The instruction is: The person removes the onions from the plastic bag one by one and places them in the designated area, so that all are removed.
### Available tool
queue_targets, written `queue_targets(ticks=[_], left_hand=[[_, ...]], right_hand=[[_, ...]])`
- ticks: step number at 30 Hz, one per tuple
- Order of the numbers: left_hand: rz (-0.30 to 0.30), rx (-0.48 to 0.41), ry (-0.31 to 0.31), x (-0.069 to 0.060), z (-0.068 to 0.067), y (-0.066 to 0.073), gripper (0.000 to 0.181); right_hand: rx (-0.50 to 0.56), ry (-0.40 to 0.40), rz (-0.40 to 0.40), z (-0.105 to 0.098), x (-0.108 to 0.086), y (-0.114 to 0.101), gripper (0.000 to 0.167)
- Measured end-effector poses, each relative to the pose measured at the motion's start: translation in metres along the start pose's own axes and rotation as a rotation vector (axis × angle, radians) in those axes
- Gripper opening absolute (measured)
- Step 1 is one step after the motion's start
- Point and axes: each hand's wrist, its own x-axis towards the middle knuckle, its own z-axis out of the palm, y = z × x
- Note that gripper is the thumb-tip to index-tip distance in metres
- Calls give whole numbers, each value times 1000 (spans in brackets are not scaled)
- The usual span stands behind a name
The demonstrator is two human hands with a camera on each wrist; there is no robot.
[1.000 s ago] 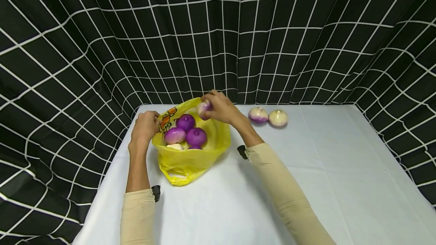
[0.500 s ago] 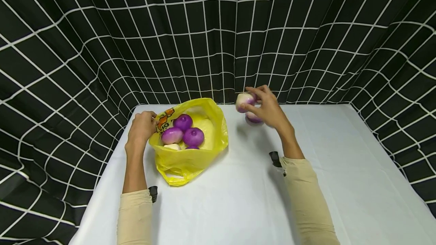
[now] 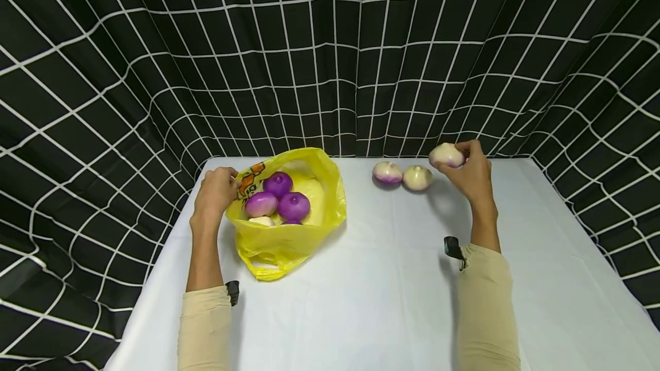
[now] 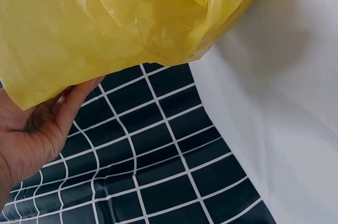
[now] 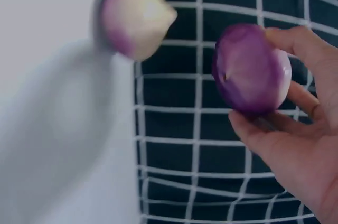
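Observation:
In the head view my left hand [image 3: 213, 194] grips the left rim of a yellow plastic bag [image 3: 289, 242], which stands with its mouth held wide. Inside it lie several onions, among them a deep purple onion [image 3: 294, 206] and a paler purple-and-white one [image 3: 261, 204]. To the right, my right hand [image 3: 475, 173] pinches a white-and-purple onion [image 3: 446, 155] between thumb and fingers, above the table. The right wrist view shows the purple side of that held onion [image 5: 247, 71]. Part of my left fingers is hidden behind the bag [image 4: 121, 23] in the left wrist view.
Two onions, a white-and-purple one [image 3: 387, 173] and a mostly white one [image 3: 417, 178], sit side by side near the back of the white-covered table [image 3: 350, 296]. A black cloth with a white grid [image 3: 330, 62] hangs behind and along both sides.
My right hand has carried the onion out from over the bag, rightward past the two onions on the table. My left hand stays on the bag's rim.

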Motion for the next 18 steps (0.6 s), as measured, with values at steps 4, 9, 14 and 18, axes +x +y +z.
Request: queue_targets(ticks=[4, 9, 14, 18], left_hand=[[-9, -1, -6, 1, 0, 1, 34], [0, 4, 5, 2, 1, 0, 34], [0, 7, 10, 3, 1, 1, 34], [-19, 4, -2, 1, 0, 1, 34]], right_hand=[[-38, -38, 134, -1, 1, 26, 73], [-91, -127, 245, 9, 2, 48, 77], [-92, -149, 272, 19, 0, 60, 72], [-94, -181, 284, 25, -2, 64, 73]])
